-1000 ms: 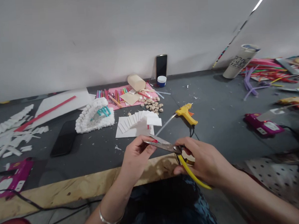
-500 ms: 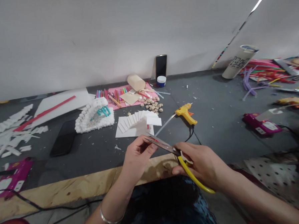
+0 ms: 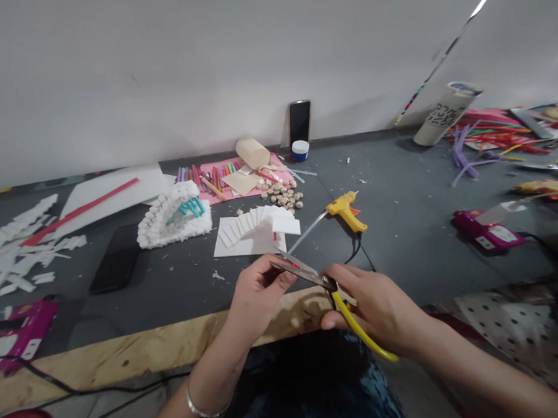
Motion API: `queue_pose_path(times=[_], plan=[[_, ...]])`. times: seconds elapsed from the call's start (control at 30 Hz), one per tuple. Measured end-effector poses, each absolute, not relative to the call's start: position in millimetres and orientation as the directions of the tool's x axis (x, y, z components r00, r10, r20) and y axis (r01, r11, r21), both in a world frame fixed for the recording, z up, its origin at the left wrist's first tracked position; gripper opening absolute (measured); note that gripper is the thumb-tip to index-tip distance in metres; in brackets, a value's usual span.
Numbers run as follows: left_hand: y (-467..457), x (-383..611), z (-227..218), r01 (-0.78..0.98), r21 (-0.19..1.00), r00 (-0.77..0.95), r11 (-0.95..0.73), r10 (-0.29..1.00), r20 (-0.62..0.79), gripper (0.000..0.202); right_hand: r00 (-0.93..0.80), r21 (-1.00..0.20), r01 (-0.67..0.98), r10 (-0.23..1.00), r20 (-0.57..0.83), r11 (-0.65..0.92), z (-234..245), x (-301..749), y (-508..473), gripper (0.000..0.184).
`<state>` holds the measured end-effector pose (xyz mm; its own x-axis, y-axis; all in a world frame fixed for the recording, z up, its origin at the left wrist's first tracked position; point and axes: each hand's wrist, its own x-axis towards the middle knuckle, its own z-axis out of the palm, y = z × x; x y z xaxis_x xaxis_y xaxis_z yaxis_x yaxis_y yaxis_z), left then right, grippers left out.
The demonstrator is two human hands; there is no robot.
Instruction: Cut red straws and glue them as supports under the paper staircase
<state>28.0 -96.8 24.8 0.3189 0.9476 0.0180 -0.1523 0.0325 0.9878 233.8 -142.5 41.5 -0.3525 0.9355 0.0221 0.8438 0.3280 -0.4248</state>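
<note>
Trimming the red piece [image 3: 294, 265], set between the slightly parted blades of the scissors [image 3: 313, 277], looks unfinished to me, while the fan of white steps [image 3: 249, 222] already stands on the bench [image 3: 402, 234] beyond. My left fingers [image 3: 281, 284], pinched together, seem to hold the piece's end; my right fingers [image 3: 348, 275] curl round the yellow handles [image 3: 357, 327], arms [image 3: 228, 352] converging.

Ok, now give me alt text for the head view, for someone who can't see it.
A right hand holds yellow-handled scissors at a small red piece pinched in the left hand. Beyond, on a dark table, are a white stepped model, a yellow glue gun and beige pebbles.
</note>
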Motion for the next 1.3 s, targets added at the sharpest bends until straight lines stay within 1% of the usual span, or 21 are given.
queue_pose_path(times=[0.1, 0.23, 0.47, 0.53, 0.6, 0.73, 0.83, 0.93, 1.07, 1.2, 1.3], plan=[[-97, 29, 25, -0.152, 0.987, 0.326, 0.044, 0.945, 0.008, 0.009, -0.355, -0.447, 0.829, 0.934, 0.042, 0.336, 40, 235, -143, 0.059], [-98, 32, 26, -0.156, 0.987, 0.334, 0.046, 0.943, 0.009, 0.008, -0.366, -0.459, 0.814, 0.928, 0.069, 0.355, 39, 237, -144, 0.051], [-99, 37, 31, -0.147, 0.988, 0.315, 0.05, 0.949, -0.002, 0.011, -0.372, -0.45, 0.814, 0.925, 0.084, 0.368, 33, 242, -145, 0.039], [-99, 37, 33, -0.137, 0.99, 0.32, 0.035, 0.947, 0.011, 0.011, -0.371, -0.442, 0.818, 0.925, 0.081, 0.367, 33, 242, -145, 0.039], [-99, 36, 35, -0.104, 0.994, 0.338, 0.026, 0.941, 0.011, 0.01, -0.361, -0.437, 0.828, 0.93, 0.066, 0.352, 35, 242, -145, 0.044], [-100, 36, 35, -0.036, 0.998, 0.352, 0.042, 0.936, -0.027, 0.011, -0.346, -0.434, 0.839, 0.937, 0.039, 0.328, 39, 239, -145, 0.053], [-100, 36, 34, -0.021, 0.999, 0.341, 0.035, 0.94, -0.026, 0.012, -0.351, -0.463, 0.824, 0.936, 0.036, 0.326, 39, 239, -145, 0.053], [-100, 38, 33, -0.036, 0.999, 0.363, 0.013, 0.932, 0.001, 0.011, -0.349, -0.471, 0.817, 0.935, 0.057, 0.334, 34, 241, -144, 0.047], [-99, 42, 32, -0.075, 0.997, 0.382, 0.012, 0.924, 0.017, 0.011, -0.349, -0.48, 0.808, 0.934, 0.077, 0.342, 26, 246, -143, 0.035], [-97, 45, 27, -0.08, 0.994, 0.35, 0.069, 0.936, -0.037, 0.014, -0.347, -0.483, 0.807, 0.934, 0.078, 0.34, 21, 248, -145, 0.023], [-95, 46, 23, -0.098, 0.987, 0.31, 0.128, 0.946, -0.092, 0.019, -0.291, -0.533, 0.793, 0.952, 0.096, 0.296, 21, 254, -142, 0.023]])
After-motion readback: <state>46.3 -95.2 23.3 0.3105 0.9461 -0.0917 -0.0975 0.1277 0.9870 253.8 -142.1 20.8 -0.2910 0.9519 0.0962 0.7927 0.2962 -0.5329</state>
